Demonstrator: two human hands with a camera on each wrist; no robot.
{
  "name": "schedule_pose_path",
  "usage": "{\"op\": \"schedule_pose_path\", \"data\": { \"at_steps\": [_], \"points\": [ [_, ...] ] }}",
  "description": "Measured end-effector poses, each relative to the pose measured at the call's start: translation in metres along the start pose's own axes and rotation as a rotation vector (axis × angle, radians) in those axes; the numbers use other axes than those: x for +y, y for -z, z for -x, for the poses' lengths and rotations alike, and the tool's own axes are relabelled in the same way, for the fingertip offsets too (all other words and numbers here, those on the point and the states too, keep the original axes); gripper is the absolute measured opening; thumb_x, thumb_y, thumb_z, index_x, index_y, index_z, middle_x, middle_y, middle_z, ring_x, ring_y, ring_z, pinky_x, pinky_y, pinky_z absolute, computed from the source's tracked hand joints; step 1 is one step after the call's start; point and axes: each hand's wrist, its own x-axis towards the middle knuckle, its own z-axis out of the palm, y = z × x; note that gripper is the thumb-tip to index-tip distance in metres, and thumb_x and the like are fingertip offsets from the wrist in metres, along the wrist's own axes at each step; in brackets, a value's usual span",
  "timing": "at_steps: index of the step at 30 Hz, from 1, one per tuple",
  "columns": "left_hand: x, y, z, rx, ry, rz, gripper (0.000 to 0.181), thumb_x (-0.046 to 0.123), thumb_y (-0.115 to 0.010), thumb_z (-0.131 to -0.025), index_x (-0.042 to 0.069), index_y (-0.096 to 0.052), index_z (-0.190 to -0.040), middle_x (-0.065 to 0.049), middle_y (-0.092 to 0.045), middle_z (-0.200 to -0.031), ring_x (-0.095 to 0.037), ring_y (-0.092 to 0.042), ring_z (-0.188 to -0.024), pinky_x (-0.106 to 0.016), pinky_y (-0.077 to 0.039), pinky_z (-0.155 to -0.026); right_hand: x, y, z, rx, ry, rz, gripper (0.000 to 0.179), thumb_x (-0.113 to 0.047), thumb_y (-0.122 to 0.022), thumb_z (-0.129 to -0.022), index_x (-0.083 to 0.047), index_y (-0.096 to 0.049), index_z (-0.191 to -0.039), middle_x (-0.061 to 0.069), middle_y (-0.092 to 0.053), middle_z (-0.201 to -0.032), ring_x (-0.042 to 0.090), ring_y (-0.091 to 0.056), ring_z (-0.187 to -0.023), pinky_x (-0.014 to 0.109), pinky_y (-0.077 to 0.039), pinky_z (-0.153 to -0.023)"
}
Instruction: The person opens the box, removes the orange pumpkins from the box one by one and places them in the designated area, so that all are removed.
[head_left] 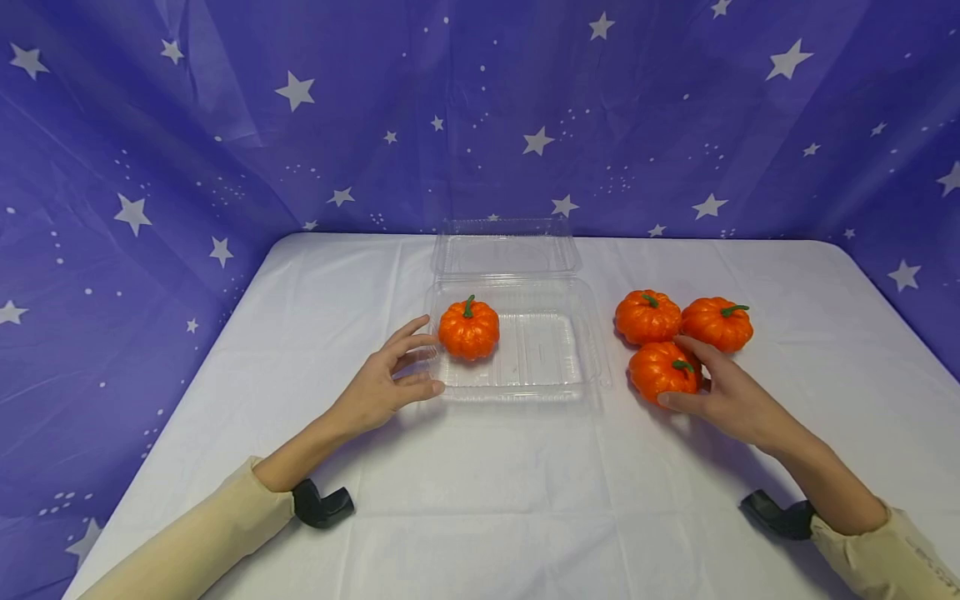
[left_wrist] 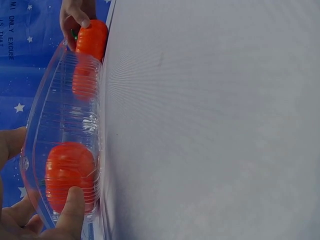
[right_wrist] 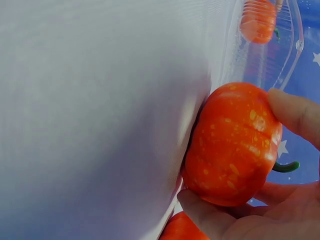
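Note:
A small orange pumpkin (head_left: 662, 372) with a green stem is between the thumb and fingers of my right hand (head_left: 731, 396), which grips it from the right. In the right wrist view the thumb and fingertips touch opposite sides of this pumpkin (right_wrist: 234, 145). Another pumpkin (head_left: 468, 331) sits in the left part of a clear plastic container (head_left: 536, 350), whose hinged lid (head_left: 506, 254) lies back. My left hand (head_left: 384, 385) is at the container's left side, fingers spread. Its thumb (left_wrist: 72, 212) is at the wall in front of the pumpkin inside.
Two more pumpkins, one on the left (head_left: 647, 317) and one on the right (head_left: 717, 324), stand just behind the gripped one. A white cloth covers the table (head_left: 480, 517). Behind its far edge hangs a purple backdrop (head_left: 480, 108) with white stars.

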Motion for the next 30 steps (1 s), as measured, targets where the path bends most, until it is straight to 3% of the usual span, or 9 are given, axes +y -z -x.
{"op": "schedule_pose_path", "data": {
  "at_steps": [26, 30],
  "points": [
    [0.001, 0.001, 0.0, -0.001, 0.007, -0.015, 0.059, 0.004, -0.076, -0.085, -0.006, -0.049, -0.137, -0.002, -0.017, -0.163, -0.035, -0.041, -0.135, -0.034, -0.046, -0.103, -0.002, 0.001, 0.002, 0.046, 0.065, -0.043, 0.088, -0.014, -0.077, -0.086, 0.007, -0.022, -0.151, 0.031, -0.024, -0.152, 0.05, -0.02, -0.14, 0.073, -0.019, -0.108],
    [-0.001, 0.0, 0.0, -0.003, -0.002, -0.016, 0.059, 0.004, -0.076, -0.085, -0.006, -0.049, -0.137, -0.004, -0.016, -0.163, -0.036, -0.041, -0.135, -0.034, -0.046, -0.103, -0.01, 0.001, 0.007, 0.089, 0.099, -0.063, 0.081, -0.013, -0.076, -0.087, 0.007, -0.027, -0.149, 0.027, -0.031, -0.151, 0.047, -0.025, -0.139, 0.064, -0.022, -0.112]
  ]
}}
